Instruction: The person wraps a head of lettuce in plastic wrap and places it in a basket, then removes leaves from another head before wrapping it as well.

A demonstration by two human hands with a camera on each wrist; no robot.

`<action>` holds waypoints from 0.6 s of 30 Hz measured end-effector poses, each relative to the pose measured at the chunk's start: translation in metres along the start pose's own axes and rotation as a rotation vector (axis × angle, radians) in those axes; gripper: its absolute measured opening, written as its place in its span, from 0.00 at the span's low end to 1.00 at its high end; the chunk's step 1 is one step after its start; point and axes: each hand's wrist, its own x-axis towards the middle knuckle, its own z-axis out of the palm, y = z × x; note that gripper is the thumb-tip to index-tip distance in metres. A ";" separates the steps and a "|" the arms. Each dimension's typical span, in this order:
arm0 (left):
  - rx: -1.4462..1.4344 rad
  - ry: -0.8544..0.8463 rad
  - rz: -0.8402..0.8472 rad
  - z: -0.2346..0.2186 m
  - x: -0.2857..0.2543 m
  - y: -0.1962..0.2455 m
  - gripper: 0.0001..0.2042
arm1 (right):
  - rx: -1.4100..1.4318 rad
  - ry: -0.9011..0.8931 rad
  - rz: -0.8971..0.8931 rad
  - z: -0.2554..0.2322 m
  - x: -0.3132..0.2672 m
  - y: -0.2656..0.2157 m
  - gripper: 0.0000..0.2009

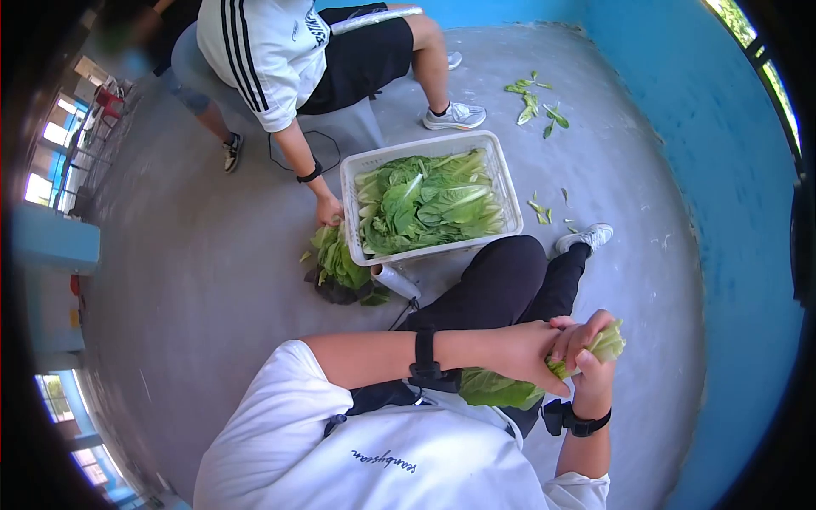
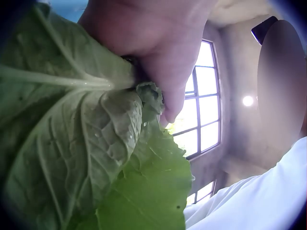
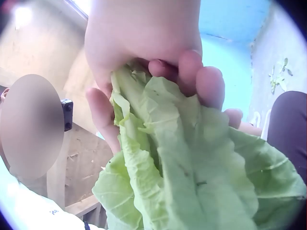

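Both hands, my left hand (image 1: pixel 523 353) and right hand (image 1: pixel 586 357), curl round the leafy cabbage (image 1: pixel 510 387) held above my lap, and I judge too hard a twist could tear its thin leaves.

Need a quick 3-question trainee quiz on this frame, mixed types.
1. True or false: both the left hand and the right hand grip the pale green leafy vegetable head.
2. The white plastic slotted crate holds: A) shoes B) leafy greens C) bottles.
3. Fill in: loose green leaf scraps lie on the grey concrete ____.

Key: 1 true; 2 B; 3 floor.
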 end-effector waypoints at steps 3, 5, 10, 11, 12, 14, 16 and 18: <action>-0.018 0.060 -0.059 -0.007 -0.004 0.008 0.24 | 0.023 0.024 -0.033 0.001 0.001 0.000 0.17; -0.024 0.052 -0.146 -0.017 -0.005 0.009 0.27 | 0.020 0.057 -0.084 0.001 0.003 -0.001 0.17; -0.164 -0.124 -0.167 -0.031 -0.011 -0.025 0.40 | 0.215 0.071 -0.196 -0.012 0.008 -0.015 0.16; -0.187 -0.141 -0.147 -0.030 -0.012 -0.027 0.41 | 0.238 0.065 -0.195 -0.013 0.008 -0.015 0.16; -0.211 -0.158 -0.127 -0.030 -0.014 -0.026 0.43 | 0.262 0.058 -0.194 -0.014 0.008 -0.016 0.16; -0.250 -0.117 -0.076 -0.024 -0.019 -0.017 0.43 | 0.281 0.064 -0.229 -0.005 0.009 -0.014 0.14; -0.317 -0.105 -0.076 -0.014 -0.013 -0.030 0.44 | 0.314 0.075 -0.252 -0.004 0.010 -0.011 0.13; -0.325 -0.103 -0.099 -0.010 -0.010 -0.032 0.44 | 0.366 0.085 -0.263 -0.011 0.009 -0.007 0.14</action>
